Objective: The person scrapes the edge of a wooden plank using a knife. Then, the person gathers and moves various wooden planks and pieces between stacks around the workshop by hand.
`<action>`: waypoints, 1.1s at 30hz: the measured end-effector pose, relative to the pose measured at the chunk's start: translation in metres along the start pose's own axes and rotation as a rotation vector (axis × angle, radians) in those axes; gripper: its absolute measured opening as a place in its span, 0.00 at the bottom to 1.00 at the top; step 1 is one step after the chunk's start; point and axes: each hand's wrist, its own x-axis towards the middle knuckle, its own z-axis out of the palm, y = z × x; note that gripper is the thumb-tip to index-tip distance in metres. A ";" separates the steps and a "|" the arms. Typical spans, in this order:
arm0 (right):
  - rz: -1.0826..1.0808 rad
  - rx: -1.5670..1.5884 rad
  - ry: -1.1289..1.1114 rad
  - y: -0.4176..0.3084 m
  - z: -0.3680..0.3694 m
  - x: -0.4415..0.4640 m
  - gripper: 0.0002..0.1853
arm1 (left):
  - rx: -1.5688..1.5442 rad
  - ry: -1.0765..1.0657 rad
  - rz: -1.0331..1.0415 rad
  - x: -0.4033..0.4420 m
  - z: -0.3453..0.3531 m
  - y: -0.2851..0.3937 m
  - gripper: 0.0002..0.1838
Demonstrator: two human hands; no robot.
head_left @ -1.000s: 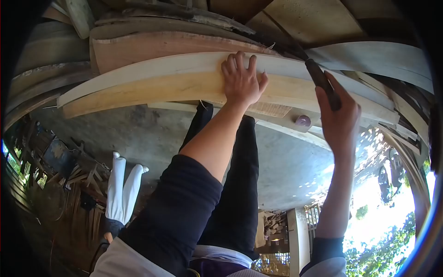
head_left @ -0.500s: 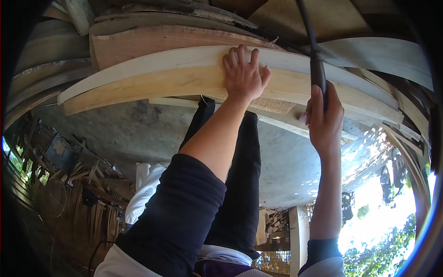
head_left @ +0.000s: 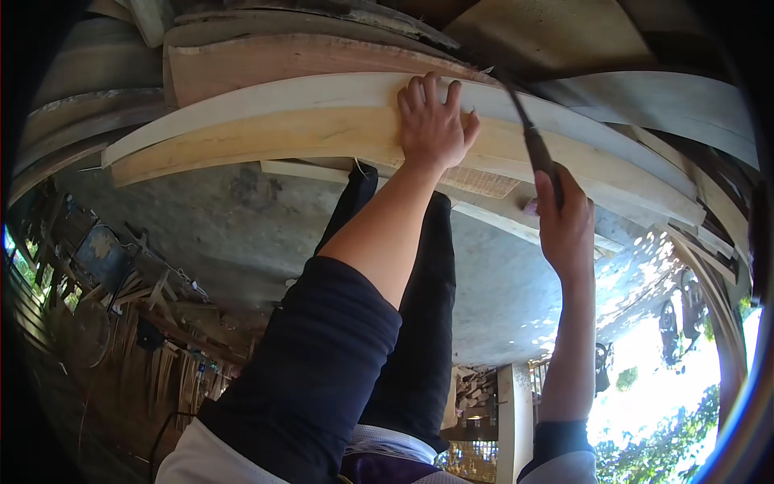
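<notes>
My left hand [head_left: 435, 125] is planted on a long pale wooden board [head_left: 266, 133], near its middle. The fingers are spread and bent over the board's far edge, with the thumb apart on the right. My right hand [head_left: 567, 218] is wrapped around the dark handle of a long thin tool [head_left: 532, 133], which looks like a blade seen edge-on. It slants up and left, its far end close to the board's far edge. From this angle I cannot tell whether it touches the wood.
Behind the board lie a reddish plank [head_left: 306, 68] and several other boards. My legs [head_left: 419, 323] stand below on a concrete floor [head_left: 234, 222]. Piled wood scraps [head_left: 153, 302] lie at the left, a pale post [head_left: 513, 411] and bright daylight at the right.
The tool has swung from nearly upright to a leftward slant, lower over the board. My left hand stays almost in place. A white-clothed shape behind my left arm has gone from view.
</notes>
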 end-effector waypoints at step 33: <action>-0.474 -0.902 -0.096 -0.007 -0.009 0.098 0.22 | 0.016 0.087 0.013 0.006 0.010 -0.005 0.27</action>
